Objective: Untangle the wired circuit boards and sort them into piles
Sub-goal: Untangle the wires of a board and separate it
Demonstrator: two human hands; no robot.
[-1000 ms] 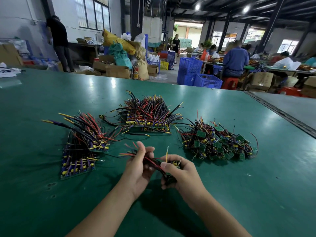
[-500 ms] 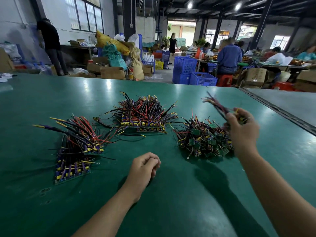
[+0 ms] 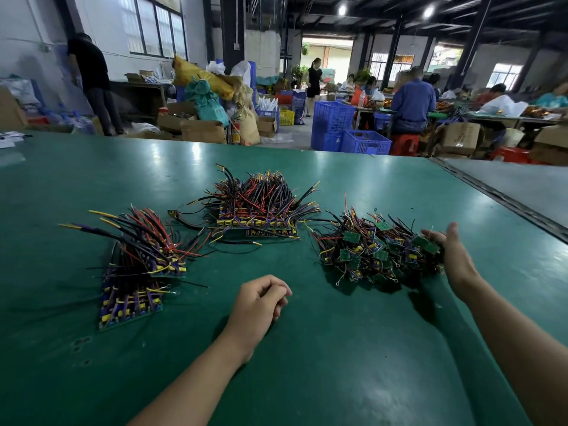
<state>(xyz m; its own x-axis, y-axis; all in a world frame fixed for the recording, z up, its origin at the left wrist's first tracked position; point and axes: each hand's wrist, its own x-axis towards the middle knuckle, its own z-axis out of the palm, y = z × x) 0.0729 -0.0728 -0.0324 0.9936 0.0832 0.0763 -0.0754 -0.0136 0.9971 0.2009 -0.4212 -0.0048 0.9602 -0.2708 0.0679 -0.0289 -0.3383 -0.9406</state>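
Touching the right hand (image 3: 455, 256), tangled board pile (image 3: 373, 252) lies leftward.

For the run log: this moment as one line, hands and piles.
left hand idle on table, holds nothing | right hand open at edge of right pile | left pile, middle pile untouched

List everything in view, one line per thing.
table: one, green, foreground.
left pile: one, purple-yellow boards, red and black wires, table left.
middle pile: one, same colours, table centre.
right pile: one, small green boards, table right.
crates: several, blue, floor beyond table.
cardboard boxes: several, brown, floor beyond.
people: several, background benches.
left hand: loosely curled, empty, resting on table.
right hand: fingers touching right pile's right edge.
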